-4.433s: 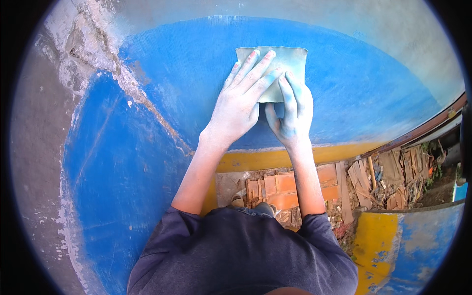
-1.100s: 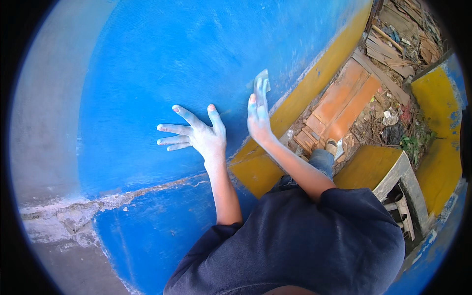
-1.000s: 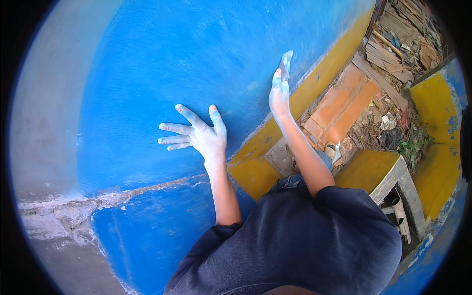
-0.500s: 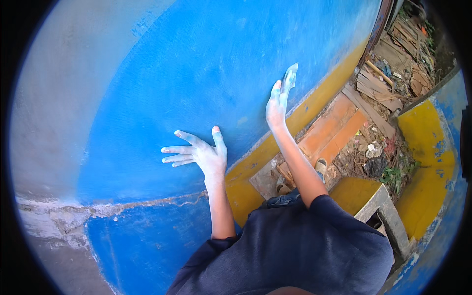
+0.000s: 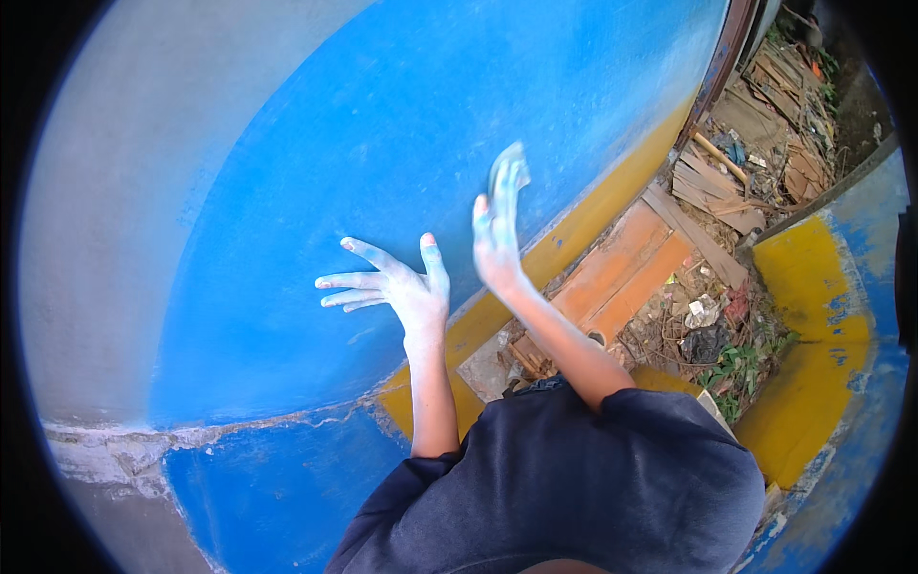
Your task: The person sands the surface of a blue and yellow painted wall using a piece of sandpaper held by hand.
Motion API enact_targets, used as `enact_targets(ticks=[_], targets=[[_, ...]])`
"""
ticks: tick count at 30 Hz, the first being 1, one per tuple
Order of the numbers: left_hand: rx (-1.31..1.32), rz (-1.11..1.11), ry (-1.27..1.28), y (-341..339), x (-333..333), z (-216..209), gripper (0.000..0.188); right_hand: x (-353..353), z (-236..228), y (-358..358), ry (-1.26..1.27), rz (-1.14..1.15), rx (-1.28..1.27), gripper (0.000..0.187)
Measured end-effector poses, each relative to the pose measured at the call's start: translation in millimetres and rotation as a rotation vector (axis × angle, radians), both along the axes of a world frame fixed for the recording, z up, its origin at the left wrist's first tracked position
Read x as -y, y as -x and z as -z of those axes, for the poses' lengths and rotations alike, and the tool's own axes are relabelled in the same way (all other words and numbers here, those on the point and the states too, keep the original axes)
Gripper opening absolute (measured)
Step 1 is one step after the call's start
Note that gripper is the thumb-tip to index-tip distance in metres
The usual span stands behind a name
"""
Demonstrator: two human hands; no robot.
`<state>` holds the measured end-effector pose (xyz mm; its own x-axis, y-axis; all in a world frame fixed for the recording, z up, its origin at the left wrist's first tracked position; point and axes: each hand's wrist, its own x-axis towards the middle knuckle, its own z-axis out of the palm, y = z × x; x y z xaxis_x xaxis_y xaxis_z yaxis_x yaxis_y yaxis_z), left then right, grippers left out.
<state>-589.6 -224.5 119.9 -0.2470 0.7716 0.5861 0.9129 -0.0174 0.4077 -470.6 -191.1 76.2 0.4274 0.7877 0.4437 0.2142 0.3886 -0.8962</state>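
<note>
My left hand (image 5: pixel 409 295) has its fingers spread and lies open at the blue painted wall (image 5: pixel 287 210), apparently leaning on it. Pale powder coats both hands. Farther to the right, my right hand (image 5: pixel 495 253) presses a small, dusty, pale blue-green piece of sandpaper (image 5: pixel 519 170) flat to the same wall. Its fingertips are blurred by motion and partly hide the sheet. Light scuffs and a whitish haze show on the paint around the hands.
A yellow band (image 5: pixel 574 230) edges the wall's base. On the right lie orange boards (image 5: pixel 622 258), wooden scraps (image 5: pixel 717 187), litter and green plants (image 5: pixel 736 368). A yellow and blue low wall (image 5: pixel 813 287) stands beyond. A cracked ledge (image 5: pixel 124 450) runs at lower left.
My right hand has swept left and slightly down across the wall with the sandpaper, closer to my left hand. The left hand stays nearly in place while the view shifts a little.
</note>
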Motion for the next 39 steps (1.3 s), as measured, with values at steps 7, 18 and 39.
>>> enact_targets(ticks=[7,18,39], targets=[[-0.037,-0.057,-0.004,-66.9,-26.1,2.3,0.103,-38.9,3.7,-72.3,0.051,0.119,0.088,0.066],[-0.138,-0.036,0.037,-127.3,-56.8,-3.6,0.099,-46.6,24.4,-135.7,0.082,-0.052,0.406,0.069],[-0.205,-0.122,-0.092,-127.7,-72.9,17.0,0.1,-95.5,-66.5,-202.8,-0.355,0.113,0.595,0.07]])
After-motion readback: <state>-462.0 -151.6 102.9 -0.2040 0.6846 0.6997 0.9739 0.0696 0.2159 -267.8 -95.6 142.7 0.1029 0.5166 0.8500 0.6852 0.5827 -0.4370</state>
